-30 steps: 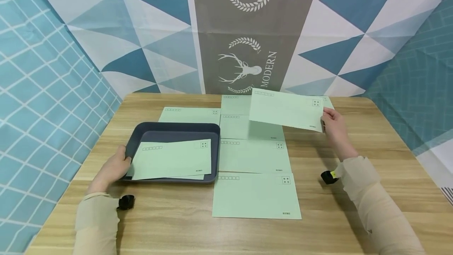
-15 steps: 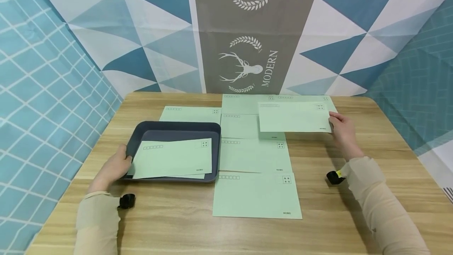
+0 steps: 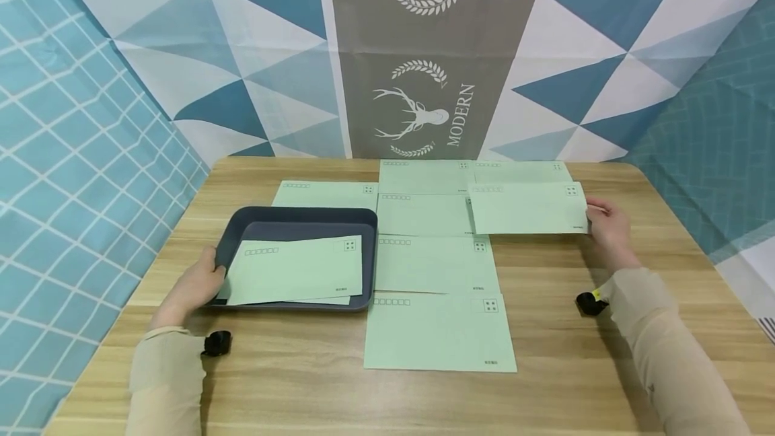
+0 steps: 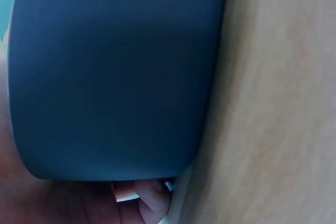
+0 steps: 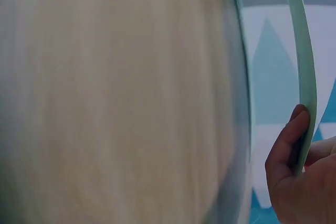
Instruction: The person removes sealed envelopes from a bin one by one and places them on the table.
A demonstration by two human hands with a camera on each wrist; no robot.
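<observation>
My left hand (image 3: 195,284) grips the left side of a dark blue-grey tray (image 3: 305,215). Close up in the left wrist view, the tray's wall (image 4: 115,87) fills the middle, with curled fingers (image 4: 152,200) beneath its end. Pale green envelopes (image 3: 297,269) lie overlapping in the tray. Over the table's back right, my right hand (image 3: 611,231) pinches a pale green envelope (image 3: 527,208) by its right end. The right wrist view shows this envelope (image 5: 304,61) nearly edge-on, between thumb and fingers. It overlaps the envelope behind it and part of the one to its left.
Several matching envelopes lie face up on the wooden table (image 3: 284,382): one at the front (image 3: 438,335), others in a column behind it, one at the back right (image 3: 521,171). Another envelope (image 3: 323,192) sits partly hidden behind the tray. Patterned cloth (image 3: 412,52) hangs beyond the table's back edge.
My right hand has moved right and slightly toward the front with the envelope, uncovering more of the envelopes at the back middle. My left hand and the tray stay put.
</observation>
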